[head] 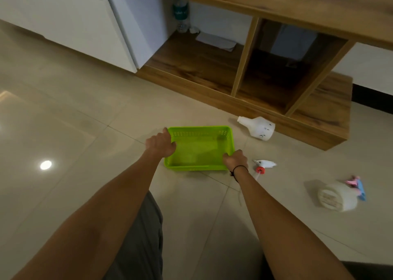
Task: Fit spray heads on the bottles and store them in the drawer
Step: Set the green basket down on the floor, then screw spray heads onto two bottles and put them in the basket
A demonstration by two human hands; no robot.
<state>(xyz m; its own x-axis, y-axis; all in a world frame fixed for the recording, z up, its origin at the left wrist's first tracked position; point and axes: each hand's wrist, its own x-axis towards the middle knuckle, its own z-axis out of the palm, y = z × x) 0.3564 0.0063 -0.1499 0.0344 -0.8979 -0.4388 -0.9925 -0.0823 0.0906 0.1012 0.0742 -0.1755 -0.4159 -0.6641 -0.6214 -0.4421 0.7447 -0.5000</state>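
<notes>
head view: both hands grip a green basket [200, 152] on the tiled floor [63, 113]. the left hand [161, 144] has its fingers curled over the basket's left rim, and the right hand [235, 159] clenches the near right corner. just right of the right fingers lies a loose spray head [263, 166] with a red collar. beyond those fingers, a white bottle [258, 127] lies on its side with no head, close to the wooden shelf unit [297, 101]. farther right of the fingers a second white bottle [338, 196] is blurred, with something pink and blue at it.
</notes>
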